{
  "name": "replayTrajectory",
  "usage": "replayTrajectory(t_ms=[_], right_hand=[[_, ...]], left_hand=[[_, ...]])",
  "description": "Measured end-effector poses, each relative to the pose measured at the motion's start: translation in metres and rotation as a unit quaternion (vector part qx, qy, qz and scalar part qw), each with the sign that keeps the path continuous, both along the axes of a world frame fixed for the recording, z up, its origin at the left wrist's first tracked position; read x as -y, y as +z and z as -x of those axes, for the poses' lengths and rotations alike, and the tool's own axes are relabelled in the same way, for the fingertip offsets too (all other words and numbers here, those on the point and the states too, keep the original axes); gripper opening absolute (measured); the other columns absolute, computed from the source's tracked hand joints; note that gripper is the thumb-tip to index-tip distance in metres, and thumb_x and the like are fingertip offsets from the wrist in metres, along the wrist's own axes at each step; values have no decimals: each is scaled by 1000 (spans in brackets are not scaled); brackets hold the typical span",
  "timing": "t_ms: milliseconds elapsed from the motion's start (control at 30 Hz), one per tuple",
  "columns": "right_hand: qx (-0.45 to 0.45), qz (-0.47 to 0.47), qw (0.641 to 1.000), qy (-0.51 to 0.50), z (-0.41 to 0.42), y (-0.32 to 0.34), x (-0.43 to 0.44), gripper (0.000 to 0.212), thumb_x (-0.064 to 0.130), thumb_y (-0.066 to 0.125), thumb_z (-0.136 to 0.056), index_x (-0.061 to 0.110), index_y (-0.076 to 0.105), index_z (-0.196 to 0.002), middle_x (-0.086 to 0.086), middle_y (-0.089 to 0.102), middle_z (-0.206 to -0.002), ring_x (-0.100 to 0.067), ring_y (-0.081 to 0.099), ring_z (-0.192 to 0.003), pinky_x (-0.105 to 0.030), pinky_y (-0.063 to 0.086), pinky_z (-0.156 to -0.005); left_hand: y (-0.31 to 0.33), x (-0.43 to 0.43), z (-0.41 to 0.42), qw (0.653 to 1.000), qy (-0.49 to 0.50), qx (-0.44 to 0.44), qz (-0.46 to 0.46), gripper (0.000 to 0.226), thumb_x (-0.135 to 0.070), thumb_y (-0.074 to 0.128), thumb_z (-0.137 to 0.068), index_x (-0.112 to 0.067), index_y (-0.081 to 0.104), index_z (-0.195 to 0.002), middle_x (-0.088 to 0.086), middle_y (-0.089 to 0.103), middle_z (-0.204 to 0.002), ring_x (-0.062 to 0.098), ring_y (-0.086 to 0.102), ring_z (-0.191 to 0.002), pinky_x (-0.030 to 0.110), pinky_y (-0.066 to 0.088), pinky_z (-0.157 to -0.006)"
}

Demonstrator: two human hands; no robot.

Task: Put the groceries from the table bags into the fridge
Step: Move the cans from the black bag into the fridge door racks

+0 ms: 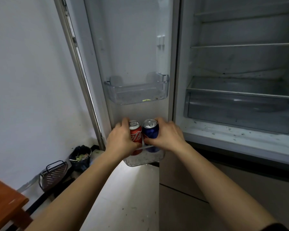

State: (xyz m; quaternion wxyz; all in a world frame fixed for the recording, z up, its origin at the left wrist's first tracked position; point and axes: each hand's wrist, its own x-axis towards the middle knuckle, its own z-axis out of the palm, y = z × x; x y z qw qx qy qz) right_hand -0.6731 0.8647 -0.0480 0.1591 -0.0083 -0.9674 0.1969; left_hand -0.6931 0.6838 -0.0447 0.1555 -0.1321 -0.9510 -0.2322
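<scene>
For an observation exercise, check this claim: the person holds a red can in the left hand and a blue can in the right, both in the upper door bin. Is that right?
Only the bin is wrong. In the head view the left hand grips the red can and the right hand the blue can in the lower door bin; the upper door bin holds no cans.

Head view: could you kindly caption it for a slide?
Left hand grips red can, right hand blue can, in lower door bin.

Lower door bin (145, 160) holds red can (136, 132), blue can (151, 130); seemingly standing.
</scene>
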Motion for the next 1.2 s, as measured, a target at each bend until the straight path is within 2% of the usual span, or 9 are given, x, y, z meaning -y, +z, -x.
replayTrajectory(t_ms=[233,333,533,700,800,867,1000,1100,1200], right_hand=[[11,7,1000,-3,2,3,3,72,52,81,-67,15,53,-122,-7,56,-118,-28,59,-105,-33,49,-80],[20,-7,1000,-4,1,4,4,73,50,81,-70,11,52,-125,-9,51,-121,-28,58,-105,-31,46,-77],[15,33,999,20,-8,6,-4,57,45,75,-73,16,57,-118,-9,60,-117,-28,62,-104,-36,54,-81],[-69,68,995,35,-29,1,-14,60,47,63,-90,18,50,-141,-6,54,-137,-24,56,-122,-37,50,-96],[-174,131,975,52,-41,-15,-6,41,46,57,-95,20,58,-128,0,58,-122,-17,60,-107,-37,55,-86],[-235,160,956,70,-47,-28,10,30,39,59,-96,19,62,-118,3,60,-112,-13,60,-95,-35,57,-76],[-290,162,936,121,-49,-47,61,21,30,60,-95,15,64,-110,-1,63,-107,-17,60,-92,-32,54,-72],[-295,158,927,169,-45,-52,115,20,29,59,-95,15,64,-109,-2,63,-103,-16,59,-89,-34,54,-67],[-283,143,926,206,-42,-53,177,22,28,60,-93,15,65,-110,0,62,-103,-16,59,-88,-26,47,-67]], left_hand=[[1,1,4,999,-4,30,10,77,-43,88,-63,-16,46,-121,10,62,-116,30,63,-102,42,56,-84],[2,0,4,999,-3,38,17,76,-41,88,-62,-16,47,-119,10,63,-116,30,62,-103,43,56,-85],[3,2,0,998,0,51,24,71,-37,88,-67,-16,50,-123,9,62,-120,28,61,-106,43,55,-89],[0,18,-31,999,-7,-29,-17,46,-35,71,-86,-18,57,-126,2,61,-121,20,57,-107,32,48,-86],[-10,39,-63,990,14,-132,-57,31,-34,58,-96,-17,61,-123,-1,63,-117,19,58,-103,27,43,-81],[-23,60,-79,983,47,-164,-69,32,-36,51,-98,-17,61,-122,0,64,-118,19,58,-104,31,46,-84],[-50,111,-103,983,107,-140,-49,44,-41,43,-98,-15,58,-130,2,59,-133,18,51,-122,34,40,-102],[-56,157,-121,978,148,-136,-46,45,-39,45,-98,-13,58,-131,5,57,-136,21,49,-127,34,36,-106],[-58,220,-134,970,203,-132,-17,49,-44,40,-98,-14,55,-135,6,52,-143,22,45,-133,38,35,-108]])
